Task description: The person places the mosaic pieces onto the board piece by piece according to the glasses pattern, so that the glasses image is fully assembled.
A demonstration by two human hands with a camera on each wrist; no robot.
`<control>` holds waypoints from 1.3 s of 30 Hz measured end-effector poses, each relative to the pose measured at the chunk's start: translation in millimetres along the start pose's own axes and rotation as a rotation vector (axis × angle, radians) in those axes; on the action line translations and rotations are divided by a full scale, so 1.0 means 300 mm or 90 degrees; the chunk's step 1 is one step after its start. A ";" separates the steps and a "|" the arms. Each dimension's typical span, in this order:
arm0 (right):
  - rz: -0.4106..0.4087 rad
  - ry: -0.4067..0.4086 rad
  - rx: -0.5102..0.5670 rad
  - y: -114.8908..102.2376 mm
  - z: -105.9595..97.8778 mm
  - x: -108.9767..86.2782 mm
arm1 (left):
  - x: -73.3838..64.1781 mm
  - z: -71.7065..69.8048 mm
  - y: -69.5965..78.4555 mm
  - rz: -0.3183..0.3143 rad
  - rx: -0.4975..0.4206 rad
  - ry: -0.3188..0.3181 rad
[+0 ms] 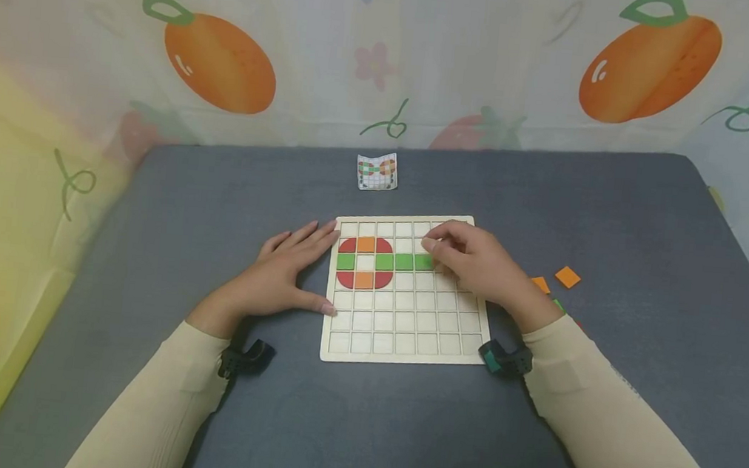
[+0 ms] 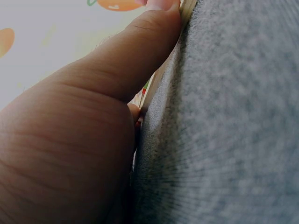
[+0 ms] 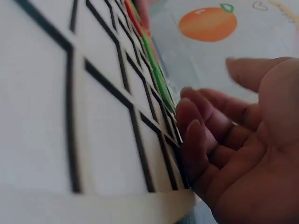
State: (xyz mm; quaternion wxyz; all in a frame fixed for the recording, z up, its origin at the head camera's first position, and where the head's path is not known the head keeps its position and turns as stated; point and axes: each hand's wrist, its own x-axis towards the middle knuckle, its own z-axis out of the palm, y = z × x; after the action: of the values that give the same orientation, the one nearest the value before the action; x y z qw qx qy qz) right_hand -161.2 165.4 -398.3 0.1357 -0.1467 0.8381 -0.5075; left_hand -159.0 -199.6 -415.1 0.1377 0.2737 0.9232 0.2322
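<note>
A pale grid board (image 1: pixel 403 341) lies flat, its upper left squares filled with rounded red tiles (image 1: pixel 345 279), orange tiles (image 1: pixel 364 280) and a broken row of green tiles (image 1: pixel 404 262). My left hand (image 1: pixel 287 275) rests along the board's left edge, fingers and thumb spread; the thumb (image 2: pixel 135 51) touches that edge in the left wrist view. Over the upper right squares hovers my right hand (image 1: pixel 472 261), close to the rightmost green tile. The right wrist view shows its fingers (image 3: pixel 192 140) loosely bent and the thumb (image 3: pixel 254 72) apart, with nothing visible between them.
A small picture card (image 1: pixel 377 172) lies behind the board on the dark grey table (image 1: pixel 330 431). Loose orange tiles (image 1: pixel 567 277) lie to the right, with other pieces partly hidden by the right forearm. A fruit-print curtain (image 1: pixel 310 50) hangs at the back.
</note>
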 end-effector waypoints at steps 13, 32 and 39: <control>-0.016 -0.019 0.139 -0.019 -0.145 -0.033 | 0.005 -0.002 -0.001 -0.001 -0.001 -0.001; -0.156 -0.054 0.302 0.073 -0.360 -0.117 | 0.001 0.006 -0.009 0.002 -0.003 -0.005; -0.214 -0.067 0.316 0.106 -0.388 -0.168 | 0.000 0.003 0.001 -0.003 0.000 -0.008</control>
State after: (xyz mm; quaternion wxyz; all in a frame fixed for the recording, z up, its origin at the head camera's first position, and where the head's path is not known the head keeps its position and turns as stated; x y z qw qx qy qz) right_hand -162.1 293.0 -370.5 0.1249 -0.2722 0.6440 -0.7040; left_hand -158.6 -199.0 -415.6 0.1435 0.2732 0.9230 0.2300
